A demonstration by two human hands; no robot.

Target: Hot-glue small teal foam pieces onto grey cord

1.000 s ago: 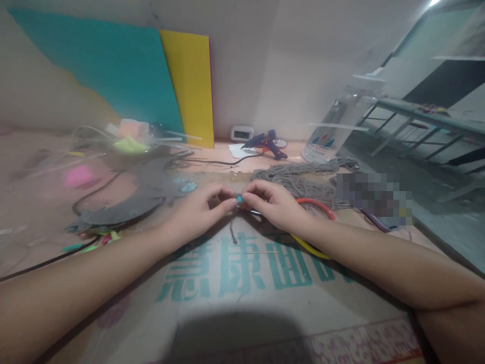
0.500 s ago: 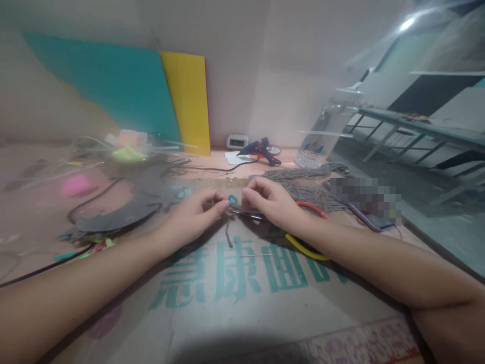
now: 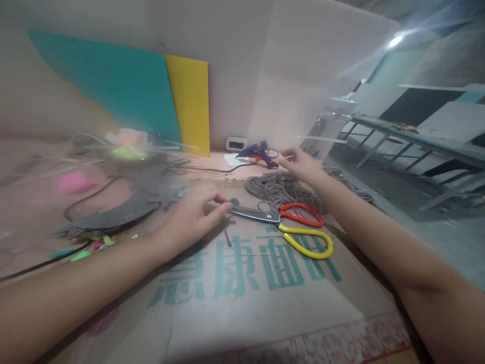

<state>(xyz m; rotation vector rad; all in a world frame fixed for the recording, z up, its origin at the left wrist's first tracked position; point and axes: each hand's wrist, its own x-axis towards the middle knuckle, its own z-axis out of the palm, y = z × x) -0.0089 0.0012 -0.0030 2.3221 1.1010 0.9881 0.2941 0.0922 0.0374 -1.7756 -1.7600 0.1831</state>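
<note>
My left hand [image 3: 197, 215] rests on the cardboard sheet [image 3: 265, 293] and pinches a small teal piece [image 3: 234, 201] with a short grey cord [image 3: 227, 236] hanging beside it. My right hand [image 3: 297, 161] is stretched out far back, fingers apart, right next to the blue glue gun [image 3: 257, 150]; it holds nothing that I can see. Scissors [image 3: 288, 225] with one red and one yellow handle lie shut on the cardboard between my arms. A heap of grey cord [image 3: 273, 187] lies just behind them, under my right forearm.
Teal [image 3: 109, 91] and yellow [image 3: 188, 103] foam sheets lean on the back wall. A small digital clock [image 3: 235, 144] stands by the wall. Dark foam cut-outs [image 3: 125, 202], black cable and bright scraps lie at left. A clear bottle [image 3: 322, 136] stands at right.
My right hand let go of the small teal piece and reached back toward the glue gun. The scissors now lie uncovered. My left hand still pinches the piece.
</note>
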